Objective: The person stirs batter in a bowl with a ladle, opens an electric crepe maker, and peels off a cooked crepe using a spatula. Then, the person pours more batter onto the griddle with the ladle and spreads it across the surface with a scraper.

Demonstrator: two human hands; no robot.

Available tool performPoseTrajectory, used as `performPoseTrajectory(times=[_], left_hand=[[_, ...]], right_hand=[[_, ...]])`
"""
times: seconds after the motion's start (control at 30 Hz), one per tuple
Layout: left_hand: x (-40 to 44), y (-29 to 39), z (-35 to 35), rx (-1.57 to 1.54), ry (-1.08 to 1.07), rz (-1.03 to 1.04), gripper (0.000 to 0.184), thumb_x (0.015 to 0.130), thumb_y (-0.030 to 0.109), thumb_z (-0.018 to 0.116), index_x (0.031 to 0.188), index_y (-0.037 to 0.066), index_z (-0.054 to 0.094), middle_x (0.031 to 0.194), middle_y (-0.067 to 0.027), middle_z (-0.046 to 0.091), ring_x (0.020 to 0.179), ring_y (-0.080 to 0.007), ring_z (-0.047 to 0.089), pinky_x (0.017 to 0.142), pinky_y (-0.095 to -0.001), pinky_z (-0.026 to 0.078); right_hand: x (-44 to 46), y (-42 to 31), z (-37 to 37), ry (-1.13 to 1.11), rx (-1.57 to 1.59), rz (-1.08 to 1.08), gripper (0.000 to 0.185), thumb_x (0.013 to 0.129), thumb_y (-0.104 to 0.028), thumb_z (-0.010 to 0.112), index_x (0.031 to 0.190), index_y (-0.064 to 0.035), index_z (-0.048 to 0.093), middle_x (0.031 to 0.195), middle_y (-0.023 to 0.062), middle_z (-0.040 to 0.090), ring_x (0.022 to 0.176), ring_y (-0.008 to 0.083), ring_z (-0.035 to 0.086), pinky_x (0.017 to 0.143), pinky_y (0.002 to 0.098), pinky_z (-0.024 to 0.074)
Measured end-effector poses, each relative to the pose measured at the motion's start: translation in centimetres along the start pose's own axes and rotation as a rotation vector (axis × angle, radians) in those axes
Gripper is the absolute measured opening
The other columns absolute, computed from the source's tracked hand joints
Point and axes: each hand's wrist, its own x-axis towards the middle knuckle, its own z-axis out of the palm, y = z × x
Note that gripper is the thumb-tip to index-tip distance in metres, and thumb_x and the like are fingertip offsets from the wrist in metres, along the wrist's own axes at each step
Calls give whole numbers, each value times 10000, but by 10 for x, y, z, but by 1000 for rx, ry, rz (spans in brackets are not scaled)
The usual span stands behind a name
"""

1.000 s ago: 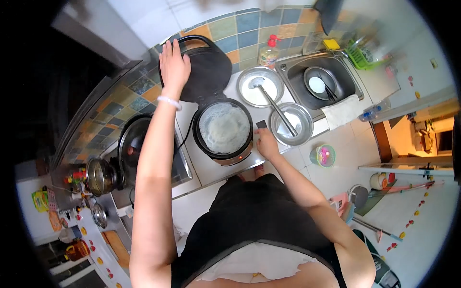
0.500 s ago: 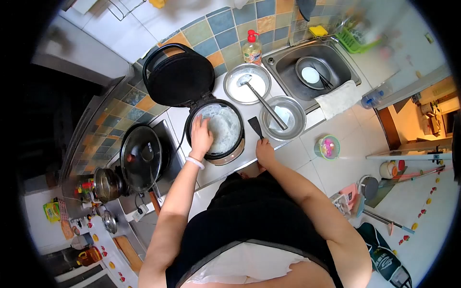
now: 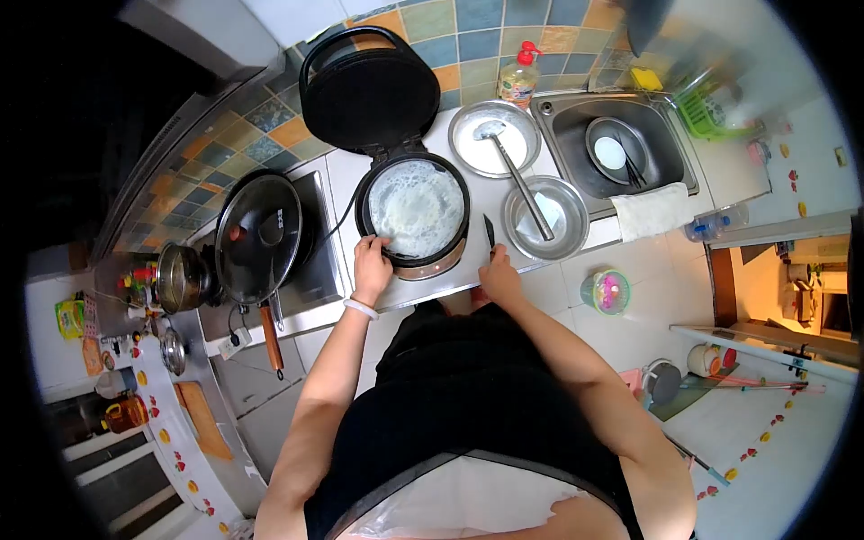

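Note:
A thin pale pancake [image 3: 416, 209] lies in the round black electric griddle [image 3: 463, 236], whose black lid [image 3: 369, 103] stands raised behind it. My left hand [image 3: 371, 268] is at the near left rim, its bent fingertips closed at the pancake's edge. A white band circles that wrist. In front of the counter, to the right of the griddle, my right hand [image 3: 500, 277] grips a black spatula [image 3: 489, 231], blade up and turned nearly edge-on. Beyond it are a steel bowl of white batter [image 3: 466, 144] and a second steel bowl [image 3: 580, 216]; a ladle [image 3: 522, 184] lies across both.
At the right is a sink [image 3: 562, 135] holding a bowl [image 3: 597, 130], with a white cloth [image 3: 652, 211] over its front edge. A red-capped bottle [image 3: 519, 79] stands by the tiles. Left of the griddle sits a lidded wok [image 3: 261, 238]. A small bin [image 3: 594, 292] stands on the floor.
My left hand has drawn back from over the pancake to its near left edge. The spatula has turned from flat to nearly edge-on. The whole view has shifted slightly.

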Motion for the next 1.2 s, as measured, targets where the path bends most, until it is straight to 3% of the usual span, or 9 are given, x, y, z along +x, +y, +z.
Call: performPoseTrajectory(times=[0.27, 0.47, 0.67, 0.83, 1.07, 1.2], left_hand=[[-11, -11, 9, -61, 18, -42, 383, 707, -77, 507, 1044, 54, 633, 1194, -183, 543, 1152, -373, 466, 995, -415, 401], [-20, -27, 9, -81, 114, -72, 355, 683, -76, 527, 987, 59, 650, 1066, -139, 587, 1041, -342, 500, 937, -398, 413], [-30, -27, 2, -170, 152, -82, 362, 683, -82, 527, 984, 79, 649, 1060, -130, 572, 1037, -343, 497, 925, -404, 420], [-34, -27, 3, -214, 122, -109, 343, 724, -69, 534, 1018, 75, 636, 1119, -142, 558, 1109, -345, 475, 944, -408, 414], [-37, -33, 10, -263, 160, -84, 338, 720, -71, 543, 1006, 81, 640, 1115, -144, 555, 1105, -343, 474, 946, -409, 414], [-35, -32, 8, -252, 146, -93, 337, 715, -72, 551, 998, 85, 642, 1125, -143, 550, 1101, -345, 474, 945, -411, 414]], right_hand=[[-46, -61, -54, 41, -113, -282, 426, 814, -161, 560, 1204, -60, 420, 1027, 223, 558, 796, 429, 625, 704, 499, 524], [-45, -88, -47, 18, -284, -415, 325, 769, -126, 578, 1089, -72, 568, 921, 187, 573, 705, 382, 623, 630, 464, 525], [-32, -107, -54, 0, -421, -547, 330, 730, -130, 625, 1053, -68, 654, 866, 174, 571, 719, 345, 634, 650, 428, 535], [-2, -128, -71, -71, -480, -596, 164, 694, -136, 704, 786, -4, 676, 895, 211, 620, 783, 356, 651, 720, 426, 545], [39, -125, -57, -146, -565, -617, 165, 691, -138, 719, 751, 10, 681, 860, 210, 654, 815, 367, 655, 743, 433, 540], [50, -124, -50, -299, -581, -519, 193, 716, -140, 683, 890, -68, 725, 925, 163, 657, 845, 340, 648, 784, 425, 521]])
